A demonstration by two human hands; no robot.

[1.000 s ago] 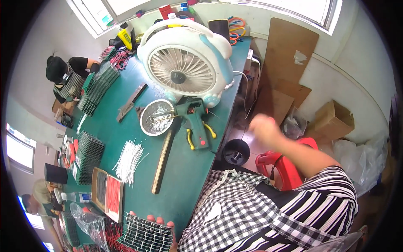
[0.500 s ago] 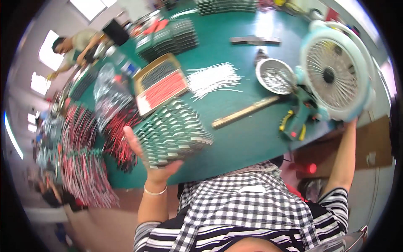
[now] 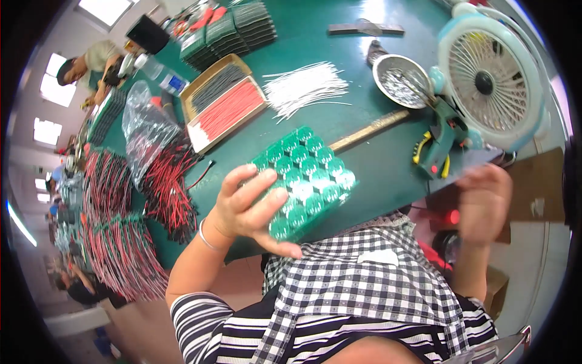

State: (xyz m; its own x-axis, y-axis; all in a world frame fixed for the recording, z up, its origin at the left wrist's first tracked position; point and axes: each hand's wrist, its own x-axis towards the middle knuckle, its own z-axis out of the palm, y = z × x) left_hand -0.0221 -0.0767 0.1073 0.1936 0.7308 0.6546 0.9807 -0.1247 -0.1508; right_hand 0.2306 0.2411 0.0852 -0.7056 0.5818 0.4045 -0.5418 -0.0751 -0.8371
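My left hand (image 3: 248,209) grips a panel of round green circuit boards (image 3: 306,173) by its left side, with the thumb along the near edge. The panel is held tilted above the table's front edge, its shiny faces toward me. Whether it is a single panel or a stack, I cannot tell. My right hand (image 3: 484,203) is raised past the table's right front corner, smeared by motion, so its fingers do not show clearly. Closest to it are a green tool with yellow-and-black handles (image 3: 439,139) and a pale blue fan (image 3: 485,82).
On the green table (image 3: 376,176) lie white wires (image 3: 306,88), a cardboard box (image 3: 259,100) of red and black pieces, a wooden stick (image 3: 370,130) and a metal bowl (image 3: 401,82). Red-and-black wire bundles (image 3: 121,255) hang at left. Panel stacks (image 3: 230,33) stand behind. A co-worker (image 3: 97,64) is far left.
My left hand has turned the panel so its face shows, moving it right. My right hand has come from behind the fan toward me. The whole view has shifted slightly.
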